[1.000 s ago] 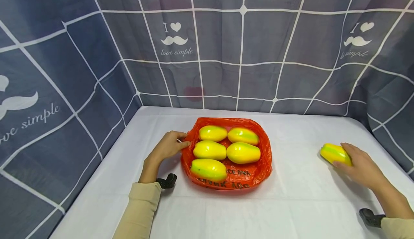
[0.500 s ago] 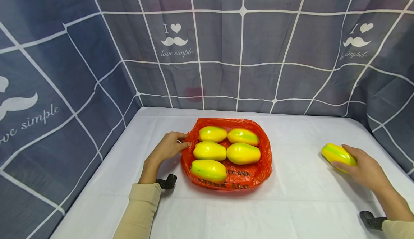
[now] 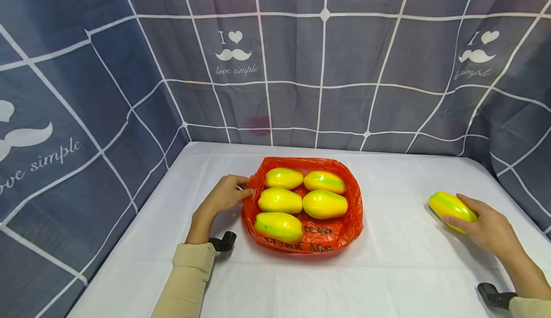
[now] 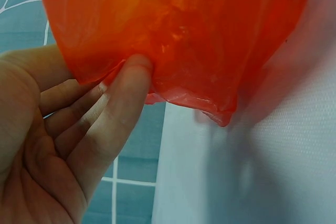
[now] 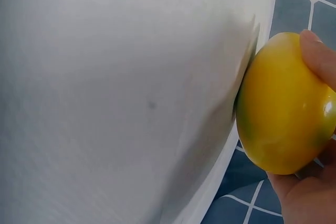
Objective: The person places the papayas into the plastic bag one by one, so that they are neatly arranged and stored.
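From my seat, the fingers of my right hand are curled round a loose yellow-green papaya. The fruit sits at about ten o'clock from the palm, thumb underneath on the near side and fingertips over the far side. In the right wrist view the papaya fills the cup of the hand and touches the white tablecloth at its nine o'clock edge. It lies far out at three o'clock on the table, well apart from the bag.

My left hand pinches the rim of the orange plastic bag at the bag's nine o'clock side. In the left wrist view the thumb presses the orange film against the other fingers, which are bent behind it.

Outward from there, the bag lies open at the middle of the table and holds five papayas: two at twelve o'clock, two in the centre row, one at seven o'clock. A grey checked cloth with white lines hangs behind and to both sides.
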Demonstrator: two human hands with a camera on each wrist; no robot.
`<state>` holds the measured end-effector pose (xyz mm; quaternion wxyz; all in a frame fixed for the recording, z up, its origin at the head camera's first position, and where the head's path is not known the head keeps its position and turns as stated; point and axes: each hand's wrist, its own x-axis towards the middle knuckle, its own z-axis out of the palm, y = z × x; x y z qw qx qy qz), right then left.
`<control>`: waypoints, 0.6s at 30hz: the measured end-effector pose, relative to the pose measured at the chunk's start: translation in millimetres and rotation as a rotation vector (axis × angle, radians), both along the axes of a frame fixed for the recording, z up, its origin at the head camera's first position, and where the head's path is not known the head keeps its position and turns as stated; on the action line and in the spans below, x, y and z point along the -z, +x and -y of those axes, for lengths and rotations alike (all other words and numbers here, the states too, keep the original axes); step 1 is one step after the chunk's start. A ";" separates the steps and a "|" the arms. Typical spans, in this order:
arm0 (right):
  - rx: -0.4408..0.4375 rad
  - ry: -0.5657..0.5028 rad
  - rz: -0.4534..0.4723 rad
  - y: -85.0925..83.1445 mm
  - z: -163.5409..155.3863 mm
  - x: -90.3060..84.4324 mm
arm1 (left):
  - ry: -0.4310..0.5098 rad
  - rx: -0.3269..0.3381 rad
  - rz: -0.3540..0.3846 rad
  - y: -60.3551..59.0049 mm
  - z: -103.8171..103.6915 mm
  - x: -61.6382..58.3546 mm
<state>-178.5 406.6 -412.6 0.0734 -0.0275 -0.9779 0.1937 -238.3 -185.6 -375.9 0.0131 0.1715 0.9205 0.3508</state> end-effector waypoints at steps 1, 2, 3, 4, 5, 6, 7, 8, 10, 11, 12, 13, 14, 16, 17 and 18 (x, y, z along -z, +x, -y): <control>0.005 0.002 0.005 0.2 0.0 -0.6 | 0.000 0.003 -0.002 -0.2 0.1 0.1; 0.009 0.004 0.009 0.3 -0.1 -1.1 | -0.001 0.002 -0.004 -0.1 0.1 0.0; 0.014 0.005 0.013 0.4 -0.1 -1.7 | -0.001 0.002 -0.004 -0.3 0.1 0.0; 0.017 0.006 0.016 0.4 -0.2 -2.2 | -0.001 0.003 -0.005 -0.5 0.1 0.0; 0.019 0.006 0.018 0.3 -0.3 -2.6 | -0.001 0.002 -0.006 -0.4 0.2 -0.2; 0.022 0.007 0.023 0.3 -0.2 -3.0 | -0.001 0.002 -0.008 -0.6 0.3 -0.1; 0.023 0.009 0.026 0.2 -0.1 -3.3 | -0.002 0.002 -0.009 -0.7 0.5 0.0; 0.022 0.007 0.030 0.3 0.1 -3.5 | -0.003 0.002 -0.009 -0.6 0.6 0.0; 0.014 0.006 0.036 0.5 1.0 -3.5 | -0.003 -0.002 -0.001 -0.2 1.0 0.5; 0.013 0.006 0.043 0.8 1.8 -3.5 | -0.002 -0.004 0.004 0.0 1.1 0.7; 0.009 0.005 0.048 1.0 2.6 -3.5 | -0.002 -0.004 0.007 0.2 1.4 0.9; -0.004 0.006 0.042 1.4 3.5 -3.4 | -0.002 -0.002 0.011 0.2 1.6 1.4; -0.014 0.004 0.037 1.7 4.5 -3.3 | 0.000 -0.006 0.015 0.2 1.5 1.7; -0.039 0.012 0.022 2.4 6.9 -3.9 | 0.007 -0.007 0.020 -0.1 1.1 1.9; -0.052 0.015 0.013 2.8 8.0 -4.5 | 0.010 -0.006 0.018 -0.3 0.8 1.9; -0.066 0.022 -0.001 3.1 9.2 -5.3 | 0.013 -0.006 0.016 -0.5 0.3 1.7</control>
